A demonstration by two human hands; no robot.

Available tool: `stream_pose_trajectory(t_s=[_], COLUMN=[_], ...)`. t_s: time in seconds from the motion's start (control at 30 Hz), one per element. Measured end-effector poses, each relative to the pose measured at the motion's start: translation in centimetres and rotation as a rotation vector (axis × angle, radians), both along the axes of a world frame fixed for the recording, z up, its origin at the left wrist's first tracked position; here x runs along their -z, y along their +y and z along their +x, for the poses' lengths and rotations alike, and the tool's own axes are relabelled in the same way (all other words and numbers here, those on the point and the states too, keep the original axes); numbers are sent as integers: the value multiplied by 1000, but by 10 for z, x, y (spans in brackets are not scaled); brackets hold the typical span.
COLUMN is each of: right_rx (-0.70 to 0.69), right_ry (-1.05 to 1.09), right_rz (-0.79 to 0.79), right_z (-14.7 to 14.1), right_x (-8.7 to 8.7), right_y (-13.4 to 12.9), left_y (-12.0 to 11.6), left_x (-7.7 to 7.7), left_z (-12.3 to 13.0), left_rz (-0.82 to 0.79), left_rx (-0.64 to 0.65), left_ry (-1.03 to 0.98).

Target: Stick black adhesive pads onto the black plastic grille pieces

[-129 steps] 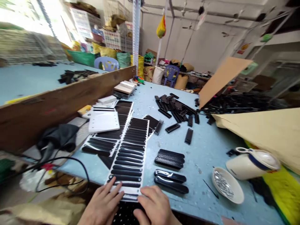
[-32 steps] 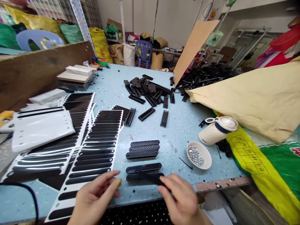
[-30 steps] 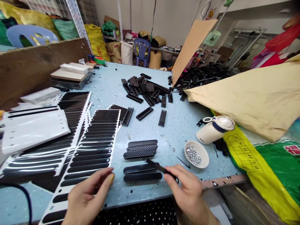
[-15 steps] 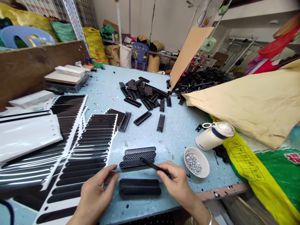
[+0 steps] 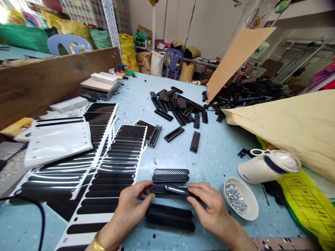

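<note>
My right hand [image 5: 209, 200] pinches the right end of a glossy black adhesive strip [image 5: 178, 190], with rounded ends like those on the sheets. This strip lies over the nearest of several black lattice-faced plastic bars [image 5: 158, 189]; whether it touches cannot be told. At that bar's left end, my left hand [image 5: 137, 198] has thumb and forefinger on either side of it. Behind are more lattice bars [image 5: 171, 172], side by side. Two smooth-topped black bars [image 5: 170, 218] lie in front, between my wrists.
Sheets of black strips [image 5: 117, 164] spread over the left of the blue table [image 5: 146, 94]. Loose slotted black parts [image 5: 172, 104] are heaped farther back. To the right stand a white bowl [image 5: 252, 209] of small metal pieces, a lying cream bottle [image 5: 256, 170] and brown paper [image 5: 288, 118].
My left hand has moved in to the nearest lattice bar's end. My right hand has brought the black strip into line over that bar. The view has swung left.
</note>
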State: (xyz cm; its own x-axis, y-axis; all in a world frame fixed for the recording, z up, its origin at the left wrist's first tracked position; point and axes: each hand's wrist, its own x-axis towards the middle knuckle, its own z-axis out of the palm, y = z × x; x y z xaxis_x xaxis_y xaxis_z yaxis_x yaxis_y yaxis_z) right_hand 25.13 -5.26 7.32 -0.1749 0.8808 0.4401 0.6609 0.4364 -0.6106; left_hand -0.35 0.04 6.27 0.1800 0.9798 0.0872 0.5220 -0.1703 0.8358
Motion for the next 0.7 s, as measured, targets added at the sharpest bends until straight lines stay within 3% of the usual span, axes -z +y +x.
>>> stream_pose_trajectory(t_s=[0.23,0.7], right_rx=[-75,-120], right_ry=[-12,-45], right_rz=[21,-16], right_z=[-22,-27], right_x=[2,1], right_y=[15,21], left_y=[0,-1], left_x=[-2,2], left_z=[-3,-5], left_rz=[-54,-47], left_rx=[43,54], left_ry=[-22,-17])
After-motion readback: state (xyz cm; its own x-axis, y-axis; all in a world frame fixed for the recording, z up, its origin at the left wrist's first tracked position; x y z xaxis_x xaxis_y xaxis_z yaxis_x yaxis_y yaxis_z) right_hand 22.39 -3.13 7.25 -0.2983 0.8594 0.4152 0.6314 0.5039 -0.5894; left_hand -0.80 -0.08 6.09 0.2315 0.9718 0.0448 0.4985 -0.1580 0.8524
